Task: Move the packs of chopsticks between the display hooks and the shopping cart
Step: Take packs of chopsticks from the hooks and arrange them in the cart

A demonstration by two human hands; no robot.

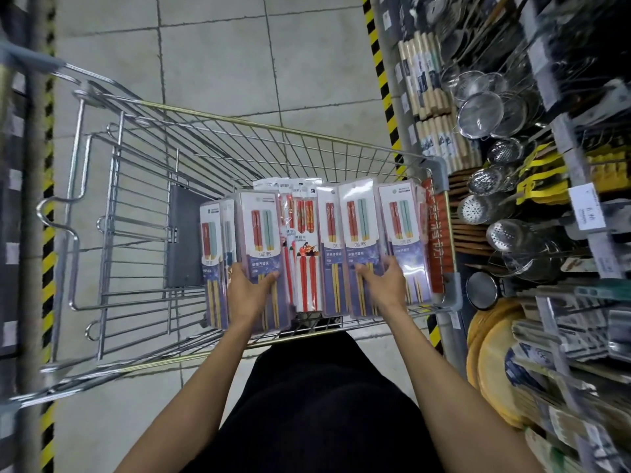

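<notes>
Where the shopping cart (239, 121) is nearest, chopstick packs (362, 233) sit inside.

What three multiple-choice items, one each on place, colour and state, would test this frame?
1. Where are the packs of chopsticks? A on the floor; B in the shopping cart; C on a counter.
2. What colours are the chopstick tops in the pack under the right hand? A black and white; B red and pale green; C all blue.
3. What are the hands doing? A both on the packs; B both on the cart handle; C hanging at the sides.
Key: 1 B, the packs stand inside the wire basket. 2 B, a red pair sits beside a pale green pair. 3 A, the left hand grips one pack and the right touches another.
</notes>
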